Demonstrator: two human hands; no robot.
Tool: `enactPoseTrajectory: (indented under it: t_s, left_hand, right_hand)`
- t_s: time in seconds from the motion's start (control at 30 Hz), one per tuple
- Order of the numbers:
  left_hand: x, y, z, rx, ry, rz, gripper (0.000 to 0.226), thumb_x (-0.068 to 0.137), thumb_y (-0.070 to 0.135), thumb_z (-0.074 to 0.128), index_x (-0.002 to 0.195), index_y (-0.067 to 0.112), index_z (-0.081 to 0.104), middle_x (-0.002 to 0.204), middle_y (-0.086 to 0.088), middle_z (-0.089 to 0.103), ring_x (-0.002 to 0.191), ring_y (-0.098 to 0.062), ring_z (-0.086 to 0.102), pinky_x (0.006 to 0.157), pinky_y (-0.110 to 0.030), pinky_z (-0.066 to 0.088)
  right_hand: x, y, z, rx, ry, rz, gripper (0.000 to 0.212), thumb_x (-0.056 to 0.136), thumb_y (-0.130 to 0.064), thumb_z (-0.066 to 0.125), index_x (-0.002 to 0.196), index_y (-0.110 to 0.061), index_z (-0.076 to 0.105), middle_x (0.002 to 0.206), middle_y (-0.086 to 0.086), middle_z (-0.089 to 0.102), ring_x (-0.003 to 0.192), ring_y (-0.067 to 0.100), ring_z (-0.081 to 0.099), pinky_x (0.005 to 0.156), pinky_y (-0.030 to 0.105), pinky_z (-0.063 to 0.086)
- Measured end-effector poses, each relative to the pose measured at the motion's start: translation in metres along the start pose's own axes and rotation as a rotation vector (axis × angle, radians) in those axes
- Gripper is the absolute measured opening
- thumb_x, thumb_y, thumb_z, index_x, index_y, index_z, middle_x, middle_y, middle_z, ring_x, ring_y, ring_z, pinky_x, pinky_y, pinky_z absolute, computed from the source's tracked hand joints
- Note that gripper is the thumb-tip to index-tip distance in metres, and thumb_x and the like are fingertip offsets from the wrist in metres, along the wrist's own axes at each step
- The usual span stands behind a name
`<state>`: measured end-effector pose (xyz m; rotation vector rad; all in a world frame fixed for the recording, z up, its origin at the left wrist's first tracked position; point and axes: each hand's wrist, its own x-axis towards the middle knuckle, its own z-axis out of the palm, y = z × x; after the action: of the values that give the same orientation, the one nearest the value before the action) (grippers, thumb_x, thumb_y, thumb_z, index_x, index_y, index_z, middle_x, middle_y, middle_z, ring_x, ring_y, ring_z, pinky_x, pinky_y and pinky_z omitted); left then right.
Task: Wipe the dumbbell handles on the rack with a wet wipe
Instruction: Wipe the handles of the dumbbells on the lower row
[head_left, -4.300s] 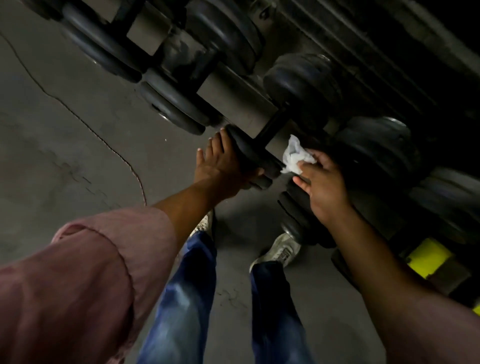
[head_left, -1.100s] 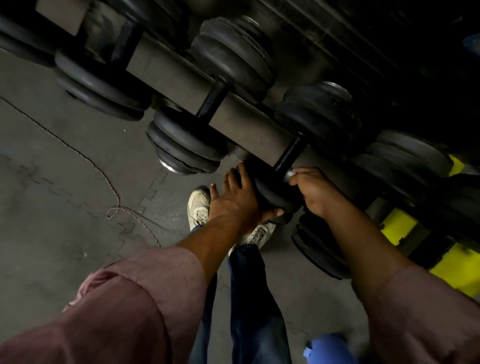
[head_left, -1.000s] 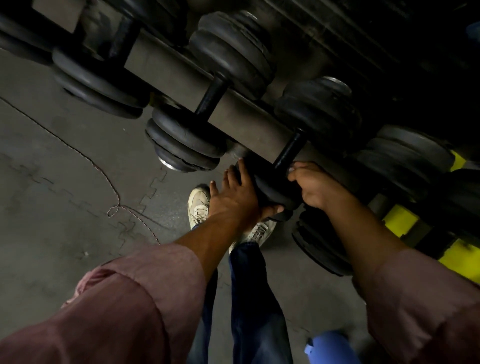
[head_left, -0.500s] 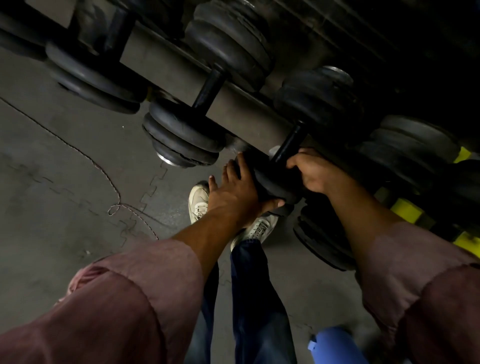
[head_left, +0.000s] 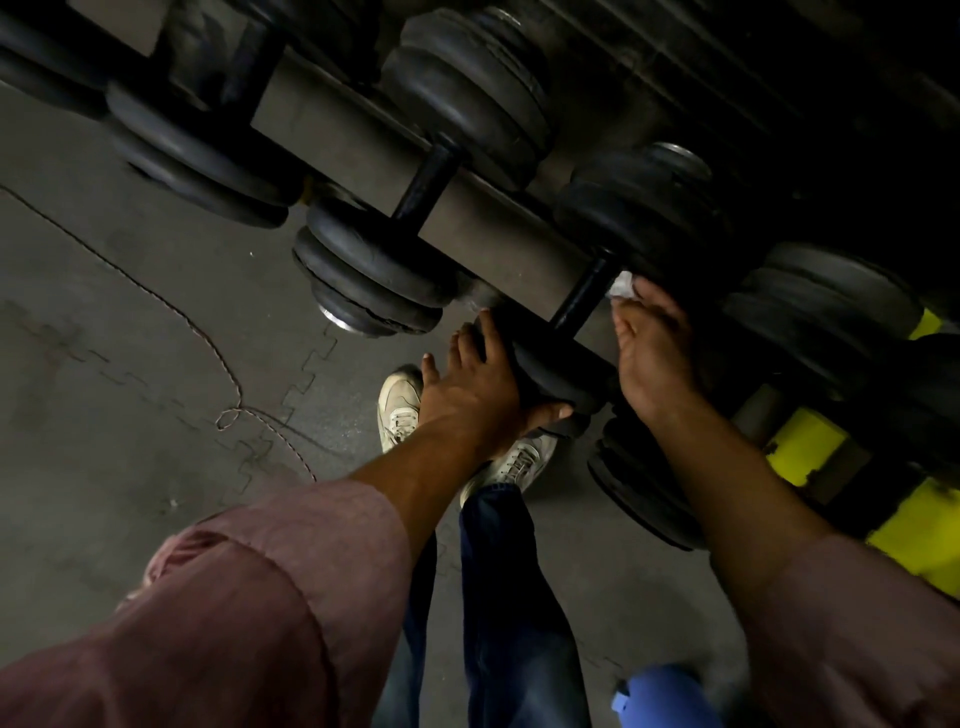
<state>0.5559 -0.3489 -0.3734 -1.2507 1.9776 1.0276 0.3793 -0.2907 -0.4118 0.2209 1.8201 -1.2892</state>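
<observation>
Black dumbbells lie across a grey rack rail (head_left: 363, 150). My left hand (head_left: 478, 384) cups the near weight head (head_left: 561, 374) of one dumbbell, thumb under it. That dumbbell's black handle (head_left: 584, 296) runs up over the rail. My right hand (head_left: 652, 348) sits just right of the handle, fingers curled around a white wet wipe (head_left: 622, 286); only a small part of the wipe shows at the fingertips, beside the handle's upper end. A neighbouring dumbbell's handle (head_left: 423, 182) lies bare to the left.
More dumbbell heads (head_left: 467, 93) fill the rack above and to the right. Yellow rack parts (head_left: 800, 441) show at the lower right. Below are my jeans and white shoes (head_left: 397, 405) on a grey tiled floor, a thin cord (head_left: 228, 384), and a blue object (head_left: 665, 696).
My right hand came off the handle and now sits to its right, with the wipe showing at its fingertips. My left hand stayed on the weight head. The view shifted slightly.
</observation>
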Motion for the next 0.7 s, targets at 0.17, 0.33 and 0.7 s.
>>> enactPoseTrajectory:
  t_s: [0.17, 0.33, 0.7]
  left_hand:
    - [-0.001, 0.001, 0.000, 0.004, 0.019, -0.002, 0.137, 0.072, 0.087, 0.059, 0.159, 0.016, -0.020, 0.169, -0.016, 0.000, 0.157, -0.031, 0.002, 0.123, -0.061, 0.006]
    - [-0.002, 0.002, 0.000, 0.010, 0.018, -0.004, 0.136, 0.072, 0.086, 0.059, 0.159, 0.016, -0.020, 0.169, -0.016, 0.000, 0.157, -0.031, 0.001, 0.123, -0.061, 0.006]
    - [-0.001, 0.002, 0.001, -0.031, 0.023, -0.002, 0.138, 0.071, 0.086, 0.060, 0.159, 0.015, -0.019, 0.169, -0.017, 0.000, 0.157, -0.031, 0.001, 0.123, -0.062, 0.005]
  right_hand:
    - [-0.025, 0.014, 0.007, -0.729, 0.011, -0.449, 0.053, 0.094, -0.006, 0.062, 0.144, -0.019, 0.050, 0.144, 0.004, 0.053, 0.131, 0.013, 0.051, 0.103, 0.017, 0.045]
    - [-0.029, 0.016, 0.004, -1.201, -0.101, -0.922, 0.054, 0.089, 0.001, 0.055, 0.142, -0.006, 0.051, 0.151, 0.010, 0.045, 0.139, 0.016, 0.042, 0.112, 0.016, 0.031]
    - [-0.012, -0.023, 0.032, -2.375, -0.181, -1.048, 0.054, 0.096, -0.026, 0.043, 0.143, 0.001, 0.045, 0.154, 0.024, 0.035, 0.142, 0.037, 0.033, 0.114, 0.044, 0.034]
